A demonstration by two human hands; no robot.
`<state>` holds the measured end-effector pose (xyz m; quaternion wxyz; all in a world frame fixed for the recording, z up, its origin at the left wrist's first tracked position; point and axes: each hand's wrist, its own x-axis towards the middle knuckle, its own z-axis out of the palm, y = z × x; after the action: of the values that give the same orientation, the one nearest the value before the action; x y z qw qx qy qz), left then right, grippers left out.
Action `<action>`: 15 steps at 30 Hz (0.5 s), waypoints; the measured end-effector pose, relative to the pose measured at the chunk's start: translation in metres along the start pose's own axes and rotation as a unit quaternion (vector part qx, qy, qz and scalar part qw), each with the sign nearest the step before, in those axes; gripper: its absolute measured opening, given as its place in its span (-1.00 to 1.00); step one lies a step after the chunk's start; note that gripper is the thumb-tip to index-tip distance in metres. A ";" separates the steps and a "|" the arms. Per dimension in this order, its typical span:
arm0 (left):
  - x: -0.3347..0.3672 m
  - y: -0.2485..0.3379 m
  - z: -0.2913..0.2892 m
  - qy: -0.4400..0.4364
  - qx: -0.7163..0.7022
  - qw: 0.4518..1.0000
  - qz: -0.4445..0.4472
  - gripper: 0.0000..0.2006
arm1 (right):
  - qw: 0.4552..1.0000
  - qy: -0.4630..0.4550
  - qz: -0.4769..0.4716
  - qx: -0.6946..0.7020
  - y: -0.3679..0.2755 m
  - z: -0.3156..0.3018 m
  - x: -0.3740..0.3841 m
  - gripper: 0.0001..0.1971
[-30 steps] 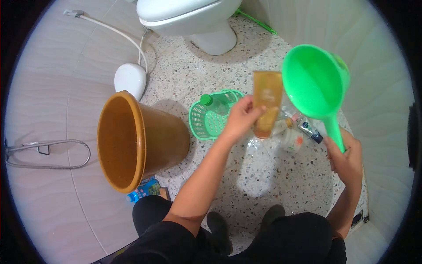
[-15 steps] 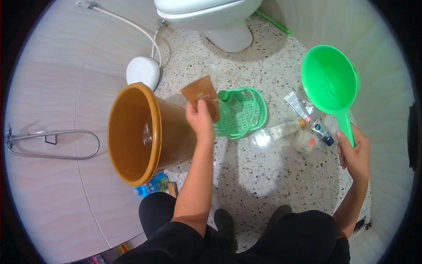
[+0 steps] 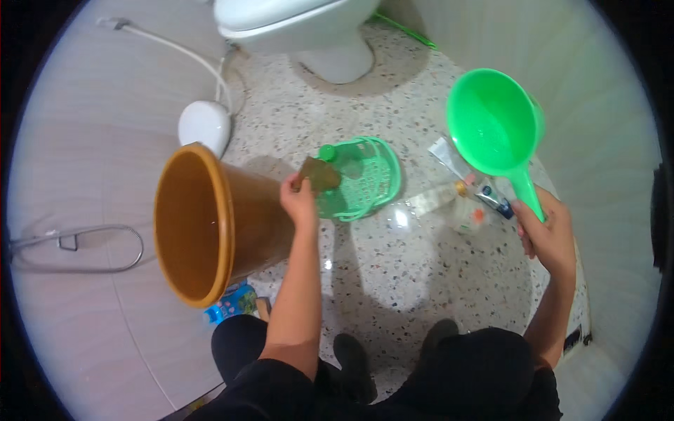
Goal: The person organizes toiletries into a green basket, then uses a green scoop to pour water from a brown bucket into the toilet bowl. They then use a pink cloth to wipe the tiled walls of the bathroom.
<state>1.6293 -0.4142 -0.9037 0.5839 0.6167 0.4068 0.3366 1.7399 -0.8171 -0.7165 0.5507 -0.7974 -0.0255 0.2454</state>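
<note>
My left hand [image 3: 300,201] pinches a thin brown sheet [image 3: 320,174] at the near left edge of a green plastic basket [image 3: 380,175]; whether they touch I cannot tell. A clear bottle with a green cap [image 3: 327,152] is in the basket. At the right, my right hand [image 3: 546,231] is wrapped round the handle of a bright green water dipper [image 3: 493,123], its bowl facing up with a little water in it. Below the dipper lie a white tube [image 3: 446,156], a dark-capped tube [image 3: 494,201], a cream tube with a yellowish cap [image 3: 434,199] and a translucent container [image 3: 468,215].
A large brown bucket [image 3: 261,217] stands left of my left forearm. Beside it lies a blue bottle [image 3: 235,300]. The white toilet [image 3: 335,56] is at the back, with a white rounded object [image 3: 204,126] left of it. A hose [image 3: 133,247] hangs on the left wall.
My left hand has drawn the brown sheet lower and nearer; the sheet now looks smaller and tilted. The whole view has shifted, and the dipper stays in my right hand.
</note>
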 end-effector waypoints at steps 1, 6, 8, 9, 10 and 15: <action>0.000 0.005 -0.002 0.035 0.112 0.992 0.055 -0.72 | 1.000 0.000 0.002 0.004 0.000 0.000 0.002 -0.86; -0.042 0.048 0.032 0.182 0.314 0.847 0.389 -0.62 | 0.999 0.018 0.021 -0.027 0.008 -0.011 0.007 -0.87; -0.070 0.063 0.060 0.093 0.221 0.864 0.444 -0.62 | 0.999 0.025 0.024 -0.019 0.010 -0.013 0.006 -0.86; -0.085 0.065 0.071 -0.014 0.225 0.863 0.453 -0.62 | 0.999 0.026 0.025 -0.014 0.012 -0.013 0.007 -0.85; -0.100 0.065 0.083 -0.119 0.224 0.852 0.458 -0.61 | 0.999 0.028 0.026 -0.008 0.012 -0.013 0.006 -0.85; -0.154 0.023 0.143 -0.329 0.374 0.802 0.330 -0.54 | 0.999 0.026 0.026 -0.002 0.014 -0.016 0.004 -0.85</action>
<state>1.6912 -0.6155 -0.8851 0.2604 0.9578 0.0560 0.1078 1.7474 -0.8347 -0.7259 0.5426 -0.8052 0.0090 0.2391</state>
